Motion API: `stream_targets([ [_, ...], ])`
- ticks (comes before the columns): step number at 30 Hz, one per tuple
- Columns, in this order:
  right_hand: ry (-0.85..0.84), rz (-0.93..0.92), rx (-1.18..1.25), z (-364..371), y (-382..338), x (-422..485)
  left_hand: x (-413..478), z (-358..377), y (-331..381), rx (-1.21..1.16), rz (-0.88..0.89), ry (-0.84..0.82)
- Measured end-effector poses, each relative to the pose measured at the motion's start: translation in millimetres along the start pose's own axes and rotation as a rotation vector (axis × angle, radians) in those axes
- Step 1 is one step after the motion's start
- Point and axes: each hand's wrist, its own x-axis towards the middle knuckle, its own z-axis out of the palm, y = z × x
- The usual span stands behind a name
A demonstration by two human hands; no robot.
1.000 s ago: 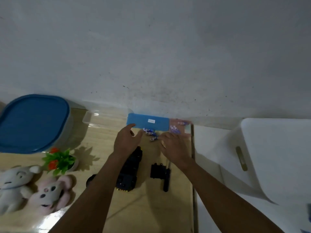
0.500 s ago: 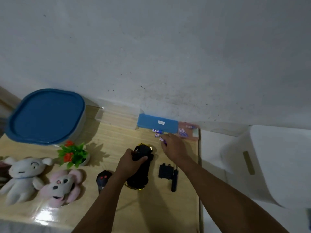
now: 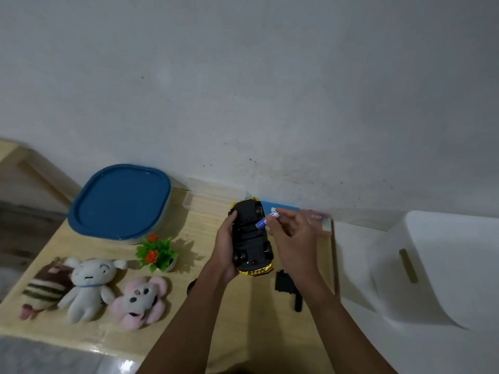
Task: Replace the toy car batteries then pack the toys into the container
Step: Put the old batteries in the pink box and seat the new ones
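Light wood table [image 3: 199, 225], lower left to centre of frame. Blue-lidded container [image 3: 120, 201] at its upper left, clear tray [image 3: 189, 202] and blue box [image 3: 266, 205] against the wall. Small potted plant [image 3: 156, 253] mid-table. Striped plush [image 3: 44, 288], white plush [image 3: 87, 287] and pink plush [image 3: 140, 302] in a row lower left. Black cover [image 3: 283, 284] and screwdriver [image 3: 298, 302] right of centre, touching.

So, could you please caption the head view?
Left hand holds upturned black toy car; right hand pinches small blue-white battery.
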Motion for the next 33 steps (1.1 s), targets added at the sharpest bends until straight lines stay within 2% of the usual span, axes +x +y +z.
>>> stream_targets([
  [7,0.157,-0.249,-0.425,5,-2,-5,-12,19,4,-0.005,0.042,-0.102],
  [13,0.24,-0.349,-0.472,9,1,-5,-18,24,7,0.141,0.092,-0.094],
  [16,0.202,-0.324,-0.525,12,3,-4,-13,20,7,0.184,0.131,-0.053],
  [20,0.191,-0.4,-0.625,14,8,-4,-13,20,10,0.195,0.196,-0.043],
  [23,0.089,-0.44,-0.785,12,13,-3,-12,19,13,0.232,0.229,-0.065],
  [26,-0.046,-0.373,-0.879,9,19,-3,-9,13,12,0.253,0.23,-0.061],
  [28,-0.157,-0.281,-0.851,7,22,2,-6,6,9,0.24,0.204,-0.026],
  [30,-0.266,-0.176,-0.672,2,24,7,-1,0,8,0.22,0.158,0.018],
  [31,-0.273,-0.145,-0.54,-1,25,10,0,-2,9,0.21,0.134,0.035],
  [33,-0.111,-0.096,-0.298,-9,32,21,2,-2,16,0.187,0.116,0.048],
])
